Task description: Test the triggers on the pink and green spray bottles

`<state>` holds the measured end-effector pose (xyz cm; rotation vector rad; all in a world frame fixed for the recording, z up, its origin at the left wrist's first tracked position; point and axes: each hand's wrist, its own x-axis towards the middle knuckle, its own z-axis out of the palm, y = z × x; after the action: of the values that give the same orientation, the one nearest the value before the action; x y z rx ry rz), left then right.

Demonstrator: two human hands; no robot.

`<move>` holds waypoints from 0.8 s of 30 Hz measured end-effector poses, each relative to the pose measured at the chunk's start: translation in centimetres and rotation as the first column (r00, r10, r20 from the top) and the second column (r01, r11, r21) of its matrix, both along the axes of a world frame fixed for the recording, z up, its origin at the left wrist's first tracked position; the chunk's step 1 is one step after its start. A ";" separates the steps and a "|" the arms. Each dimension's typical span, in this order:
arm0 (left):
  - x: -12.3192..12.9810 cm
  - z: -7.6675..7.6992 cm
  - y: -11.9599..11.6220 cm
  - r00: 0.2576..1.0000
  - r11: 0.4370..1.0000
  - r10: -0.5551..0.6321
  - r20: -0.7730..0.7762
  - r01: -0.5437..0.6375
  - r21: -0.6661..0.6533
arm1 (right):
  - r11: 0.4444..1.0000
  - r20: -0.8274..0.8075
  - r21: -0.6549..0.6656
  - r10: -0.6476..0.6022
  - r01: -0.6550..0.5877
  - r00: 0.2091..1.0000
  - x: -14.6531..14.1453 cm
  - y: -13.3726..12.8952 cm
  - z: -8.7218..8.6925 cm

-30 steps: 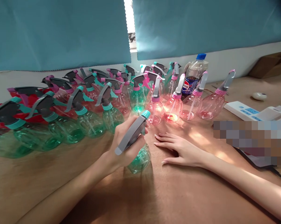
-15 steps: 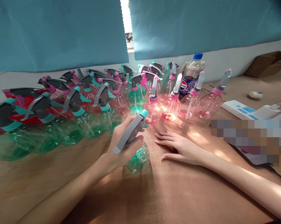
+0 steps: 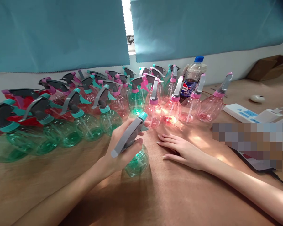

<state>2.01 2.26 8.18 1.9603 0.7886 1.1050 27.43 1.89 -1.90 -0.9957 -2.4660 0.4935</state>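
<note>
My left hand (image 3: 122,144) is wrapped round the neck of a green spray bottle (image 3: 138,163) in the middle of the table. Its grey trigger head with a teal nozzle shows above my fingers, while the collar is hidden behind them. My right hand (image 3: 181,150) lies palm down on the tabletop to the right of that bottle, fingers stretched and holding nothing. Ahead of it stand several pink spray bottles (image 3: 153,114) with grey heads and pink collars. Several green spray bottles (image 3: 88,125) line up to the left of my left hand.
More spray bottles crowd the back by the wall. A cola bottle (image 3: 189,84) with a blue cap stands behind the pink ones. To the right are a white power strip (image 3: 240,113), a white computer mouse (image 3: 257,99), a cardboard box (image 3: 267,67) and a blurred-out device with a cable.
The held spray bottle and my left hand have shifted very slightly left and down in view. My right hand stays flat on the table.
</note>
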 end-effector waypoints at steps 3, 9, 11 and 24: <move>0.0 0.1 0.0 1.000 1.000 0.008 -0.001 -0.008 0.004 | 1.000 0.010 -0.011 -0.005 0.005 1.000 0.0 0.0 0.0; 0.3 0.4 -0.3 0.999 0.999 0.033 0.007 -0.033 -0.031 | 1.000 0.016 -0.023 -0.020 0.020 1.000 -0.1 -0.1 0.0; 0.3 0.4 -0.4 0.999 0.998 0.047 0.009 -0.046 -0.037 | 1.000 0.000 -0.017 -0.022 0.022 1.000 -0.1 -0.2 0.0; 0.6 0.7 -0.5 0.999 0.998 0.048 -0.010 -0.048 -0.032 | 1.000 0.027 -0.012 -0.022 0.023 0.999 -0.1 -0.3 0.1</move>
<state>2.57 1.72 8.92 1.9301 0.8569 1.1053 27.31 1.63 -1.82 -1.0401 -2.4754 0.4912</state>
